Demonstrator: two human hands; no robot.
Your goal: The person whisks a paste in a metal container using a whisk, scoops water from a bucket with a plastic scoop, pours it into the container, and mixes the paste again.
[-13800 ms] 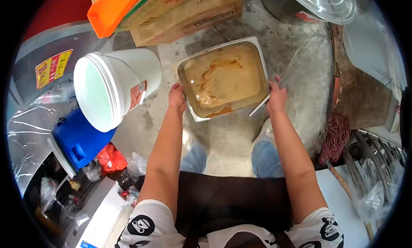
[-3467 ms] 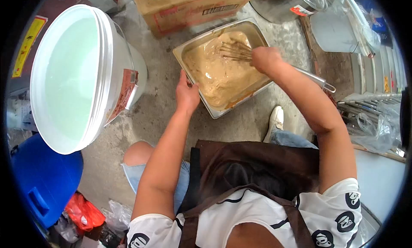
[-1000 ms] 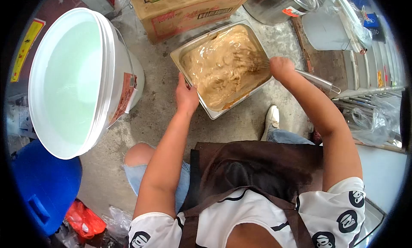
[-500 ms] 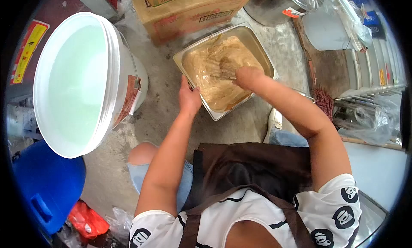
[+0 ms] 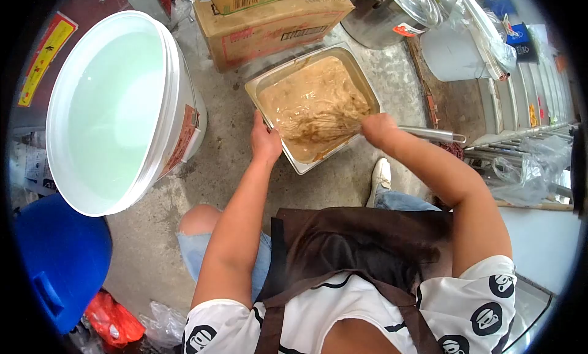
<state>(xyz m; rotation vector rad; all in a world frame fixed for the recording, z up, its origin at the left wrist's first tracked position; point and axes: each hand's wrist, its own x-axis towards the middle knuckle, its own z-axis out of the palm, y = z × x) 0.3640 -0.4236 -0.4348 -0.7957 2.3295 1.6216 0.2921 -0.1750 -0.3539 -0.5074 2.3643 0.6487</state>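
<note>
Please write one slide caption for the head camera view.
Left hand holds the edge of a metal pan; right hand grips a whisk in tan mixture.

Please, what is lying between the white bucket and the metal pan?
The head view shows grey concrete floor between the white bucket and the metal pan, plus the left hand at the pan's rim.

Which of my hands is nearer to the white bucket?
Left. Your left hand grips the tray on the side facing the bucket; your right hand grips the whisk, farther off at the tray's opposite side.
</note>
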